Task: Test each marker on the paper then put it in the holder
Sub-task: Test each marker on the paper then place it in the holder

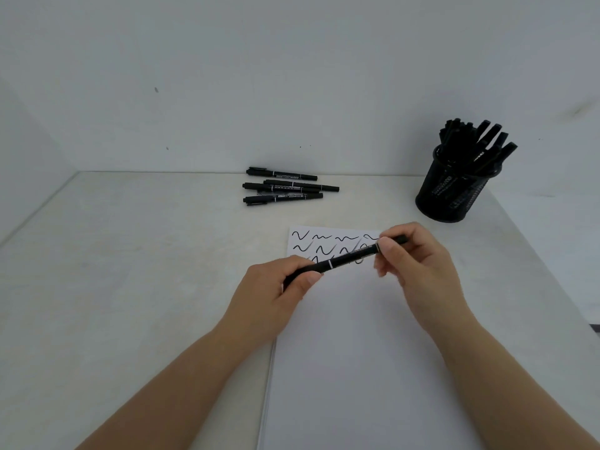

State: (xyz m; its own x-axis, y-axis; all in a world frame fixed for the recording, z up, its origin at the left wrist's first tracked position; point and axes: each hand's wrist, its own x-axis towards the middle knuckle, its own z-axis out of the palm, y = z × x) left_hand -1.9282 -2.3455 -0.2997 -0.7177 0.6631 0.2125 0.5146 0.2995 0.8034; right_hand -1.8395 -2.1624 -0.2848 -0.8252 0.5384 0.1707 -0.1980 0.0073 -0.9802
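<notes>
A black marker (344, 259) is held level above the white paper (357, 352). My left hand (276, 293) grips its left end. My right hand (412, 264) pinches its right end near the cap. The paper's top carries several black squiggles (324, 243). Several loose black markers (285, 188) lie at the back of the table. A black mesh holder (454, 190) at the back right is packed with several markers.
The pale table (130, 287) meets a white wall at the back and on the left. The table's right edge runs diagonally past the holder.
</notes>
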